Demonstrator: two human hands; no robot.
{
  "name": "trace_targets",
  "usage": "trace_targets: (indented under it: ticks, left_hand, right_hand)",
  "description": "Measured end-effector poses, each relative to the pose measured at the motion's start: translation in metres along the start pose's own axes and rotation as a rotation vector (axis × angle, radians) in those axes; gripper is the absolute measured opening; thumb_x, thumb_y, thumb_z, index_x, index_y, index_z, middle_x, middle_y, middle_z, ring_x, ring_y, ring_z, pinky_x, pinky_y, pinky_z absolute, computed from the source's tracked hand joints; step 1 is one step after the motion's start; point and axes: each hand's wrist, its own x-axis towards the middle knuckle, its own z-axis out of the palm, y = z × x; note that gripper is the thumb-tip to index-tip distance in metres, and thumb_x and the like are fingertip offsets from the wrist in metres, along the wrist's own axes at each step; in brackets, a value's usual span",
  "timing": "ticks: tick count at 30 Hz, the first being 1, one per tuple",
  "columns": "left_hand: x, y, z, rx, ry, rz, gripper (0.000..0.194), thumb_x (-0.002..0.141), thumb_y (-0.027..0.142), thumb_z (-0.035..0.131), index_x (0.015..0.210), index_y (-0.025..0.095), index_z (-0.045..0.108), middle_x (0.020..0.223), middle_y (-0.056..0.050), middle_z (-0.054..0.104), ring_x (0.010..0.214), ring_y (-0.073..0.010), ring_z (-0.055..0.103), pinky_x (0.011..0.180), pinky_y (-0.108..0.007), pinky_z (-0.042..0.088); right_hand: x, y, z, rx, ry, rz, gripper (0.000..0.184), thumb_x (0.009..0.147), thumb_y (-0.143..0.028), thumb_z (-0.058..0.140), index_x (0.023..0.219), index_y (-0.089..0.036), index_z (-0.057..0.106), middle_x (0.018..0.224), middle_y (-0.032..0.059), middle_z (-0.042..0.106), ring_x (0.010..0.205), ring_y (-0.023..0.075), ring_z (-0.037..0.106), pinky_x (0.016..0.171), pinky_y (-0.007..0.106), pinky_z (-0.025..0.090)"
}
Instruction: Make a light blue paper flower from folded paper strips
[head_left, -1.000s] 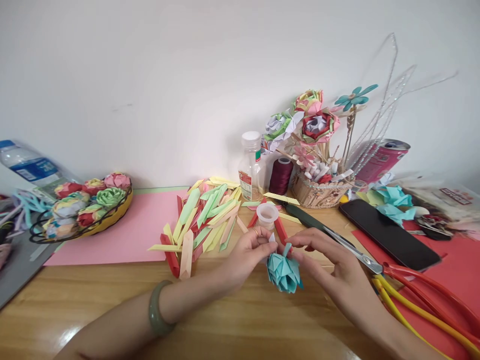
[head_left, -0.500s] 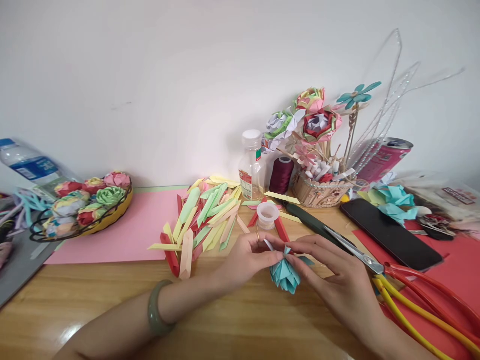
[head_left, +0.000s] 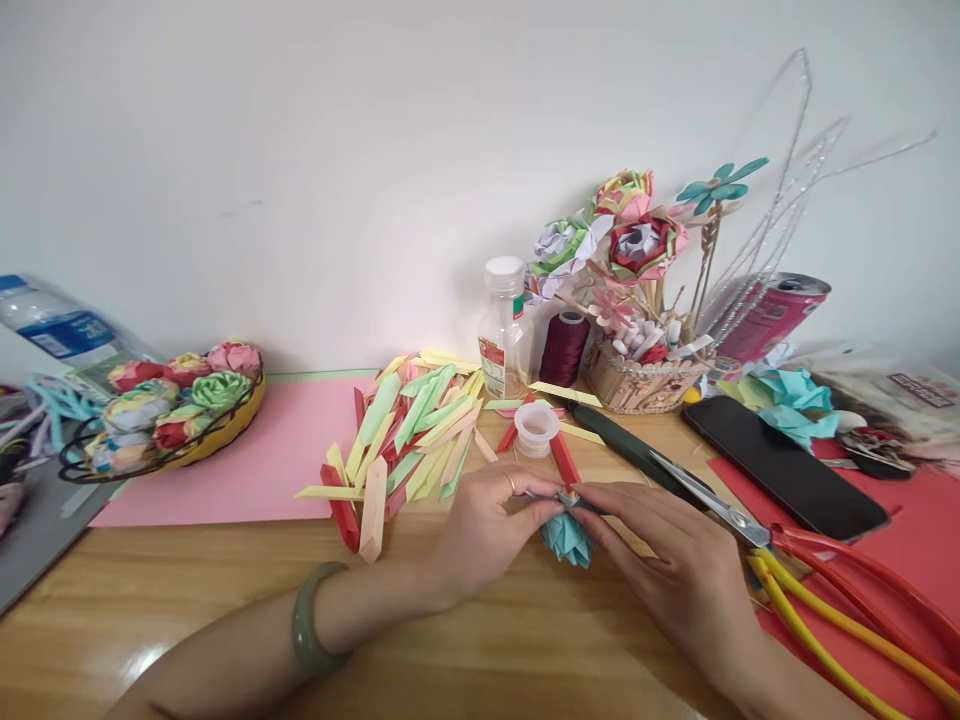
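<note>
Between my two hands hangs a light-blue folded paper flower point(head_left: 568, 540), its pointed petals facing down. My left hand point(head_left: 499, 510), with a ring on one finger and a green bangle at the wrist, pinches the flower's top from the left. From the right, the thumb and fingers of my right hand point(head_left: 660, 540) close on the same spot. The fingertips partly hide the gathered paper there. Just behind the hands stands a small white spool point(head_left: 537, 428), and a pile of folded paper strips point(head_left: 420, 430) in several colours lies to the left.
Scissors point(head_left: 739, 525) with red and yellow handles and a black phone point(head_left: 784, 470) lie at right. Along the wall stand a clear bottle point(head_left: 504, 340), a dark red thread cone point(head_left: 564, 350) and a basket of paper flowers point(head_left: 649, 380). A yellow basket point(head_left: 232, 430) sits left on pink paper point(head_left: 300, 450).
The blue flower has shifted slightly up and left and tilted. My fingers have drawn closer together over its top, covering the pale tip that stuck out before.
</note>
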Motion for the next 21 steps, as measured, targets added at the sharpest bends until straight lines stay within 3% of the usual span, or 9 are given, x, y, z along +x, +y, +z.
trace_targets:
  ticks: [9, 21]
  left_hand:
    - [-0.0007, -0.0023, -0.0005, 0.188, 0.054, 0.232, 0.006, 0.073, 0.01, 0.064, 0.077, 0.013, 0.067, 0.081, -0.009, 0.072, 0.076, -0.0155, 0.067, 0.073, -0.027, 0.055]
    - [0.0011, 0.0006, -0.0073, 0.302, -0.014, 0.407, 0.014, 0.082, 0.013, 0.052, 0.08, 0.013, 0.066, 0.079, -0.008, 0.069, 0.073, -0.0143, 0.065, 0.067, -0.025, 0.054]
  right_hand:
    - [-0.0013, -0.0019, 0.0015, -0.139, 0.029, -0.058, 0.019, 0.08, -0.015, 0.06, 0.099, -0.018, 0.06, 0.087, 0.0046, 0.072, 0.076, 0.0163, 0.067, 0.069, 0.029, 0.053]
    - [-0.002, 0.0001, 0.002, -0.119, 0.036, -0.077, 0.017, 0.08, -0.016, 0.06, 0.097, -0.018, 0.061, 0.087, 0.005, 0.072, 0.077, 0.0173, 0.067, 0.07, 0.03, 0.054]
